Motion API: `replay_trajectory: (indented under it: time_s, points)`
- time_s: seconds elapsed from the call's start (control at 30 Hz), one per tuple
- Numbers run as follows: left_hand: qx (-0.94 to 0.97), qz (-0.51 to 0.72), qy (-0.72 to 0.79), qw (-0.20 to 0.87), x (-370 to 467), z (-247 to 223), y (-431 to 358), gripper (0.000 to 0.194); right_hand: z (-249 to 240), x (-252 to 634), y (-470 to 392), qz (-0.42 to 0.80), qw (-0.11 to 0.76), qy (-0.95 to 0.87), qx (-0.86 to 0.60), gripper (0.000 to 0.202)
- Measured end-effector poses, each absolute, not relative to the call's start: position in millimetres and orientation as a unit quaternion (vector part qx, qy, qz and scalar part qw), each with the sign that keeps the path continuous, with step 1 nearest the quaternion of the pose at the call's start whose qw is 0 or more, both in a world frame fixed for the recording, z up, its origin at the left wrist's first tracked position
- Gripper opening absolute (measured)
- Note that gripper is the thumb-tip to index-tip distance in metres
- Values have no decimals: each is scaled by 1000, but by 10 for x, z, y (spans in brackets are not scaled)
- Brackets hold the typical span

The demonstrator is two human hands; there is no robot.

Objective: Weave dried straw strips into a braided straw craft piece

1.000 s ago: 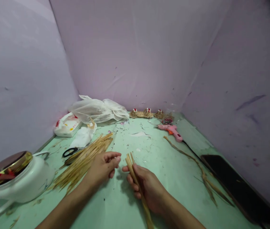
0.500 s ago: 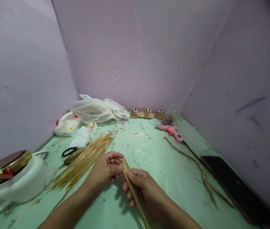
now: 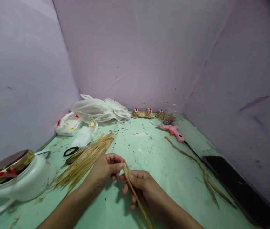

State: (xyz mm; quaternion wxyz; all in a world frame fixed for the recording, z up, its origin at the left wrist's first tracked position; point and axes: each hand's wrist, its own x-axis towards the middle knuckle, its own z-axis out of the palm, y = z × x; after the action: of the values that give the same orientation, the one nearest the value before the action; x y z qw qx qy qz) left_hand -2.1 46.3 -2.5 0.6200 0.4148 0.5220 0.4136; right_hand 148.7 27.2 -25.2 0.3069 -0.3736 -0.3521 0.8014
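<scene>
A long, narrow dried strip point(image 3: 137, 197) slants from the front edge up to the middle of the view. My right hand point(image 3: 141, 185) grips it below its upper end, thumb on top. At the strip's tip, my left hand point(image 3: 110, 167) has its thumb and index finger pinched together on the strip's end. A fanned bundle of dried strips point(image 3: 87, 160) lies left of my left hand, partly over black-handled scissors point(image 3: 71, 151). Off to the right, a braided dried strand point(image 3: 197, 163) with loose ends lies on the green table point(image 3: 170, 197).
A pink glue gun point(image 3: 173, 130) and a dark phone point(image 3: 237, 187) lie on the right. White plastic bags point(image 3: 100, 109) and woven pieces with red-and-white tops point(image 3: 146, 114) line the back. A white pot point(image 3: 25, 181) with a gold-rimmed lid point(image 3: 7, 167) stands at left.
The view has shifted slightly. The strip's upper end now looks narrower and divided, and my left fingertips pinch at its tip. My right hand stays on the strip.
</scene>
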Motion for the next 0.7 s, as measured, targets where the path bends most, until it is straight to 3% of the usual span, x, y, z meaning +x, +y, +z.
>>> replay_trajectory:
  time_s: [0.37, 0.5, 0.7]
  points:
    - [402, 418, 507, 637, -21, 5, 446, 32, -244, 1519, 280, 822, 259, -352, -366, 36]
    - [408, 406, 504, 644, -24, 12, 442, 25, -217, 1522, 292, 825, 241, -363, -359, 34]
    - [428, 384, 525, 628, -4, 4, 411, 24, -181, 1509, 293, 860, 260, -293, -327, 34]
